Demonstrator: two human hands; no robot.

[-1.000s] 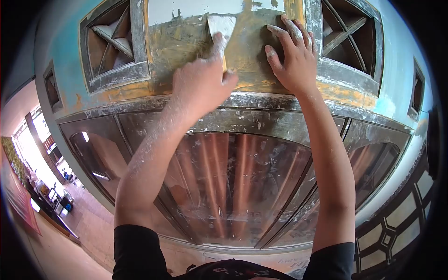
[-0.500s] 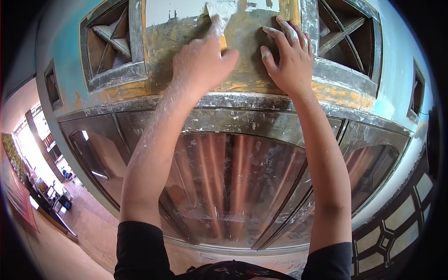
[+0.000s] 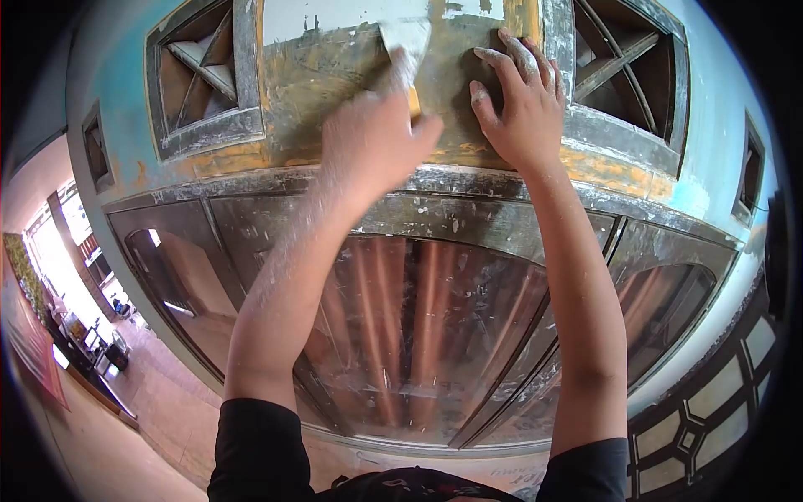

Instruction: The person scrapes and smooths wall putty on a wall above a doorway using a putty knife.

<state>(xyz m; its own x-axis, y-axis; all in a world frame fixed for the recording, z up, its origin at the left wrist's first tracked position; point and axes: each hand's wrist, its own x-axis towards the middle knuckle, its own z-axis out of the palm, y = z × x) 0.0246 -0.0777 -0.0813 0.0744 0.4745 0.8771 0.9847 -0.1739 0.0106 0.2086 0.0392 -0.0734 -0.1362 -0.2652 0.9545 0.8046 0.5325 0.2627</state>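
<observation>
My left hand [image 3: 376,138], blurred and dusted with white, is wrapped round the yellow handle of a paint scraper [image 3: 407,42]. The scraper's broad blade points up and lies against the brown wall panel [image 3: 335,71], just below a strip of white paint [image 3: 335,12]. To the right, my right hand [image 3: 527,109] rests with spread fingers on the same panel, near its right frame. White dust coats its fingertips, and it holds nothing.
Wooden vents with crossed slats, a left one [image 3: 201,75] and a right one [image 3: 627,71], flank the panel. Below runs a paint-flecked ledge [image 3: 468,180] over dark-framed glass [image 3: 418,326]. A tiled floor [image 3: 167,393] and a bright doorway lie to the left.
My left hand has drawn the scraper down and a little to the right, and the blade now sits lower on the panel. My right hand stays in place on the panel.
</observation>
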